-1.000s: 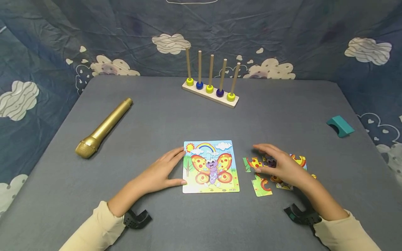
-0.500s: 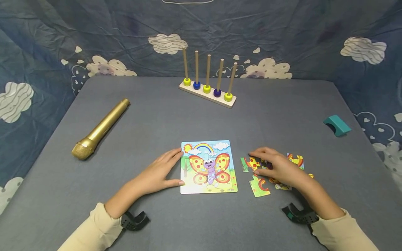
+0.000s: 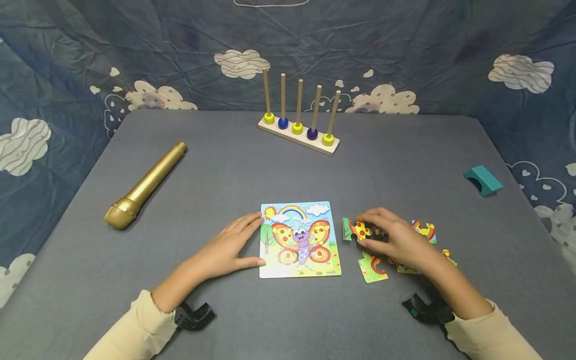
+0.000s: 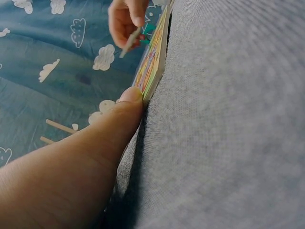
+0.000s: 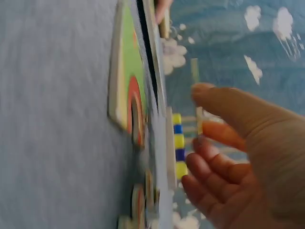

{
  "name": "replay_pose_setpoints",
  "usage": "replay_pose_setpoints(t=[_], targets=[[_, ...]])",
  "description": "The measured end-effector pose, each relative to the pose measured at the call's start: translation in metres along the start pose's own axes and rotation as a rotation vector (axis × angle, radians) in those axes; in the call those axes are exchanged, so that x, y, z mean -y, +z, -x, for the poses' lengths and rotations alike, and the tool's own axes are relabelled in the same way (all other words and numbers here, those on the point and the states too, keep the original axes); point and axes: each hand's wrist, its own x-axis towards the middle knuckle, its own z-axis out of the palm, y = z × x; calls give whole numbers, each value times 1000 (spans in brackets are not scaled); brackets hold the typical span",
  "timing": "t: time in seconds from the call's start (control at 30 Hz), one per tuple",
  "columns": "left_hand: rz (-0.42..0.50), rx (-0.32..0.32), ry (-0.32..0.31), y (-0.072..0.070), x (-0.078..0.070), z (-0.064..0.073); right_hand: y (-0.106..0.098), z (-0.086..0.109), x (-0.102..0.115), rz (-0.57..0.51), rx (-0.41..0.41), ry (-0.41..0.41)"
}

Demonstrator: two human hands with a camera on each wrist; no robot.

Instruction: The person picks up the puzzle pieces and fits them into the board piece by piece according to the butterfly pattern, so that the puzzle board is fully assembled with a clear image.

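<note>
My left hand (image 3: 231, 247) rests at the left edge of a square puzzle board (image 3: 300, 257) with a butterfly picture, its fingers and thumb extended. In the left wrist view, the thumb (image 4: 116, 119) touches the board's edge. To the right of the board, my right hand (image 3: 396, 240) pinches a puzzle piece (image 3: 348, 229), green with a red-and-yellow pattern. The right wrist view shows that piece (image 5: 195, 71) edge-on between thumb and fingers, above the table. Beneath and around this hand lie other loose puzzle pieces (image 3: 372, 270), partly hidden by it.
A gold microphone (image 3: 146, 185) lies at the left. Toward the back stands a wooden peg stand (image 3: 299, 137) with yellow and blue beads. A teal arch block (image 3: 486, 180) sits near the right edge. Cloud-patterned cloth (image 3: 171, 50) hangs behind the table.
My right hand has closed on a puzzle piece and lifted it, moving slightly left and away from me. The left hand stays by the board.
</note>
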Motion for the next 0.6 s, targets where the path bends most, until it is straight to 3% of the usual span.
replay_pose_setpoints(t=[0.2,0.37,0.6], targets=[[2,-4,-6,0,0,0,9,-11,33,7,-81,-131],[5,-15,8,1,-1,0,23,-24,61,-19,-97,-189],[-2,-28,25,1,0,-1,50,-47,85,-76,-56,-150]])
